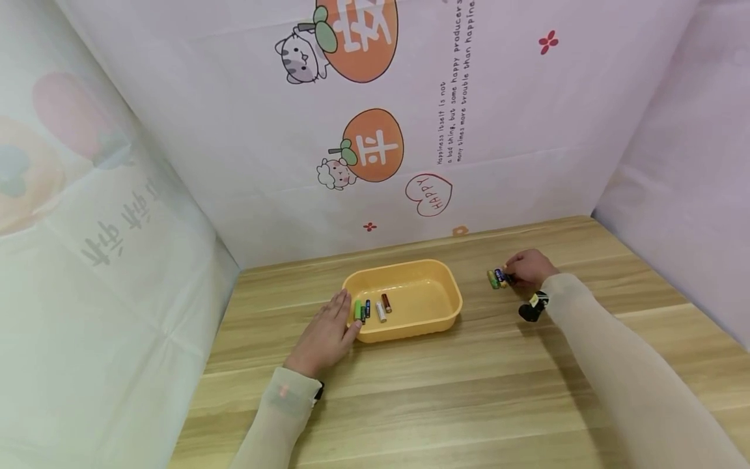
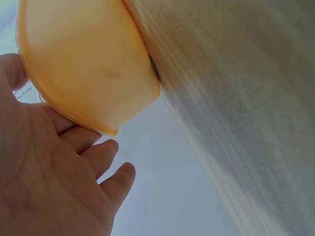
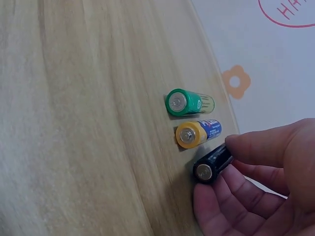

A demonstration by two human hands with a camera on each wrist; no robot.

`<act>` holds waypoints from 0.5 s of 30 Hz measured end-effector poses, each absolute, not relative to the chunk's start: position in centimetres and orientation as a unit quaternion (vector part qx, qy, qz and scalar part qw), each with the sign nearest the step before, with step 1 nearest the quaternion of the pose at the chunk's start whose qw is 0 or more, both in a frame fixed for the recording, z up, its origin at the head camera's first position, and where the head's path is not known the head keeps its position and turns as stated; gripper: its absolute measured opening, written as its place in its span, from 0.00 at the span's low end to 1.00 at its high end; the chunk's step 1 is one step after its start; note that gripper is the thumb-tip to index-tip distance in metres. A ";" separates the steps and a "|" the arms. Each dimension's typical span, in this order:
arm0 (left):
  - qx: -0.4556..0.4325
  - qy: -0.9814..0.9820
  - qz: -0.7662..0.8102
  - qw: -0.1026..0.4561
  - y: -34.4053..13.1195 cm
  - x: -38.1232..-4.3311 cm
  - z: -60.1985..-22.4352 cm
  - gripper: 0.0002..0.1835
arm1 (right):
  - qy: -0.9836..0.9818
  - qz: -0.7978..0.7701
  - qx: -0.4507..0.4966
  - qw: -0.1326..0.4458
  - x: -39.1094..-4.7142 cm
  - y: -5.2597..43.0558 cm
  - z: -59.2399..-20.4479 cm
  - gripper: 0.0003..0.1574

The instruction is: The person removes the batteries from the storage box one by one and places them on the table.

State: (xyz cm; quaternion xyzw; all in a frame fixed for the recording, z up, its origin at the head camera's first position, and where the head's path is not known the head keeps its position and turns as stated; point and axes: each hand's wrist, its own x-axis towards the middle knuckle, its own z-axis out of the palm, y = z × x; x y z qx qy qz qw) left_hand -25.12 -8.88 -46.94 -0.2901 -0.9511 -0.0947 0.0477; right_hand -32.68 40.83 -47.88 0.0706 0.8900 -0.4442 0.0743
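A yellow plastic tray [image 1: 418, 332] stands on the wooden table with several batteries inside, near its left end: a green one [image 1: 358, 310], a white one [image 1: 381, 312], a brown one [image 1: 386, 302] and dark ones. My left hand [image 1: 323, 333] rests against the tray's left end, fingers along the rim; in the left wrist view the fingers [image 2: 81, 138] touch the rim loosely. To the right of the tray, my right hand [image 1: 530, 268] pinches a black battery [image 3: 212, 164] between thumb and fingers. Beside it lie a yellow-and-blue battery [image 3: 199, 132] and a green battery [image 3: 189, 102].
The wooden table [image 1: 445, 397] meets a white printed cloth wall [image 1: 263, 215] at the back. More white cloth hangs on the left [image 1: 117, 312] and right. A black wrist device [image 1: 532, 309] sits at the right sleeve.
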 end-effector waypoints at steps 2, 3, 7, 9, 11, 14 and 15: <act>-0.287 -0.952 -0.093 0.046 -8.8 -25.0 -47.0 0.36 | 0.896 -0.432 0.068 0.073 -32.6 40.8 -47.8 0.23; -0.287 -0.952 -0.093 0.047 -8.8 -25.0 -47.0 0.37 | 0.898 -0.429 0.067 0.074 -32.5 40.7 -47.8 0.23; -0.288 -0.952 -0.096 0.050 -8.8 -24.9 -47.0 0.37 | 0.904 -0.418 0.060 0.072 -32.4 40.6 -47.7 0.23; -0.288 -0.951 -0.095 0.051 -8.8 -24.8 -47.1 0.37 | 0.907 -0.412 0.056 0.068 -32.3 40.7 -47.8 0.23; -0.288 -0.951 -0.096 0.052 -8.8 -24.8 -47.1 0.37 | 0.911 -0.404 0.053 0.065 -32.3 40.7 -47.9 0.23; -0.284 -0.953 -0.094 0.048 -8.7 -24.8 -47.1 0.37 | 0.916 -0.394 0.048 0.060 -32.2 40.7 -48.0 0.24; -0.283 -0.953 -0.093 0.048 -8.7 -24.8 -47.1 0.38 | 0.917 -0.391 0.048 0.058 -32.1 40.8 -48.0 0.24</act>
